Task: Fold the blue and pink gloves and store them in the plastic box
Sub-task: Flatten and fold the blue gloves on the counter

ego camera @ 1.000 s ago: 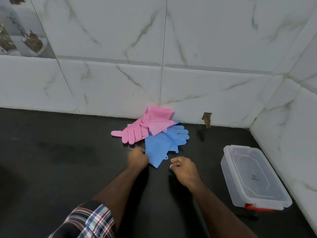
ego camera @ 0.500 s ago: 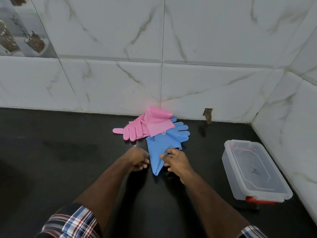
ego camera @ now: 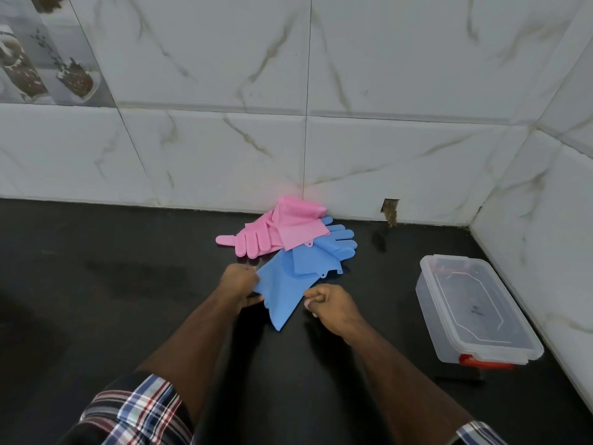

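Two blue gloves (ego camera: 295, 271) lie on the black counter near the back wall, their fingers pointing right. Two pink gloves (ego camera: 282, 231) rest partly on top of them, fingers pointing left. My left hand (ego camera: 239, 284) pinches the left edge of the nearer blue glove's cuff. My right hand (ego camera: 330, 305) pinches that cuff's right edge with curled fingers. The cuff's pointed corner hangs toward me between both hands. The clear plastic box (ego camera: 471, 311) stands to the right with its lid on and a red clip at its near end.
White marble tiles form the back wall and the right side wall, meeting in a corner behind the box. A chipped hole (ego camera: 390, 211) shows at the wall's base. The black counter (ego camera: 112, 284) spreads wide to the left.
Both hands moved onto the nearer blue glove's cuff and took hold of its edges. The cuff has been pulled a little toward me.
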